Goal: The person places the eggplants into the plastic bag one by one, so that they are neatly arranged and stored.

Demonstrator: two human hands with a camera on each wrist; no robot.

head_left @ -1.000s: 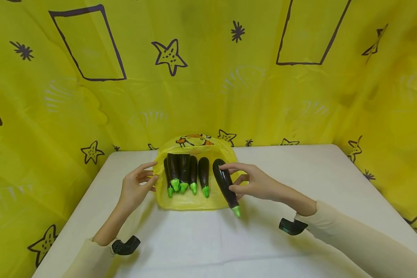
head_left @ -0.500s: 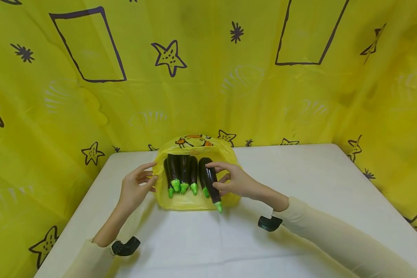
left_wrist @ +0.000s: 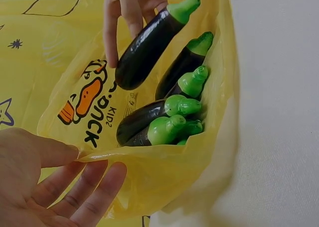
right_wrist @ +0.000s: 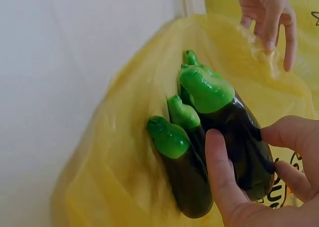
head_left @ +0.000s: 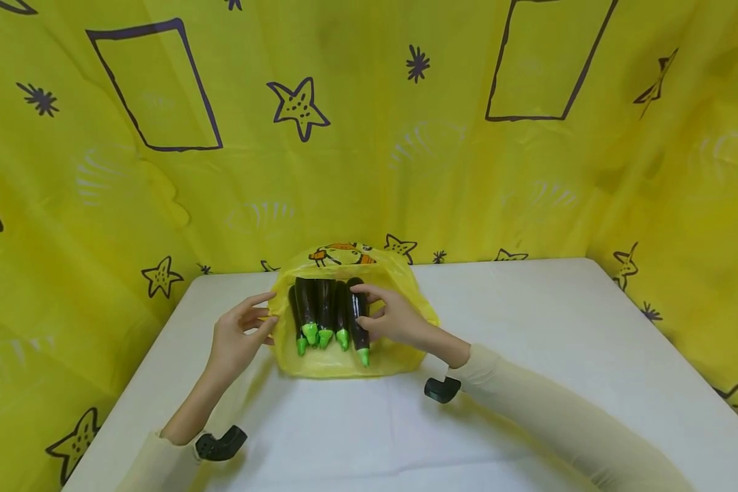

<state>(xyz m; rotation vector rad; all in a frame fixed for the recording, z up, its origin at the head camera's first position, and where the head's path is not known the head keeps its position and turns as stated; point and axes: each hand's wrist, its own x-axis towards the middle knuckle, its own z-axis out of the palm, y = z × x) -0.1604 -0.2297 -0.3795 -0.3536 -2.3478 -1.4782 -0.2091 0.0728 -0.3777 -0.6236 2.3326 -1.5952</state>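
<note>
A yellow plastic bag (head_left: 400,365) lies with its mouth facing me on the white table. My left hand (head_left: 236,338) pinches the left edge of that mouth between thumb and fingers, as the left wrist view shows. Just inside the opening, my right hand (head_left: 400,318) grips a dark eggplant (left_wrist: 147,55) by its sides, its green stem end pointing toward me. Several other eggplants (head_left: 326,307) lie side by side to its left in the bag, stems also facing out. Their far ends are partly hidden by the bag's upper edge.
Yellow sheeting (head_left: 357,178) printed with stars and frames hangs behind and on both sides of the table (head_left: 516,321). Dark wrist mounts (head_left: 221,444) sit on both sleeves. A duck print (left_wrist: 89,95) shows on the bag.
My right hand has carried the eggplant leftward from the bag's right edge into the mouth, up beside the others. The left hand stays on the bag's edge.
</note>
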